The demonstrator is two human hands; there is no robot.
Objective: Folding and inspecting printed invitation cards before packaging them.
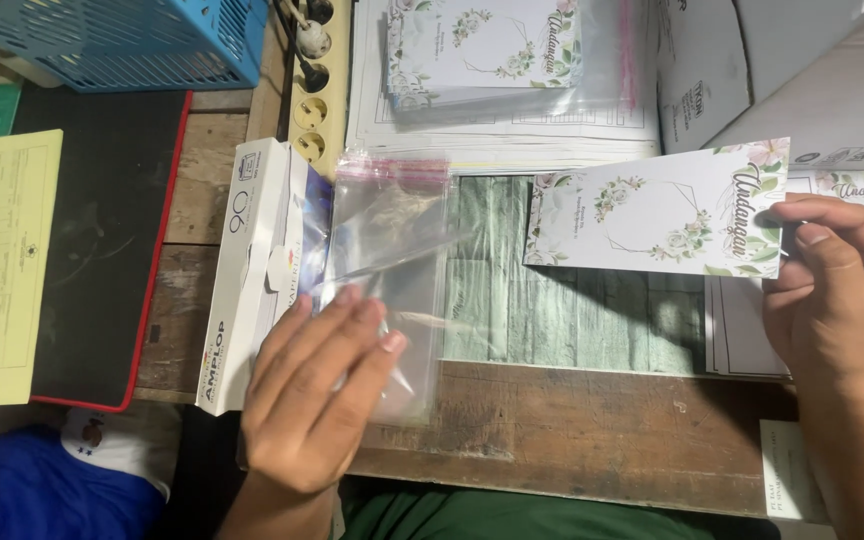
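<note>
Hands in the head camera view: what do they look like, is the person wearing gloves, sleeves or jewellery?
Both are bare. The left hand and the right hand show no gloves, rings or watch. The forearms in view are uncovered too, with no sleeve reaching them. Fingernails are short and unpainted.
</note>
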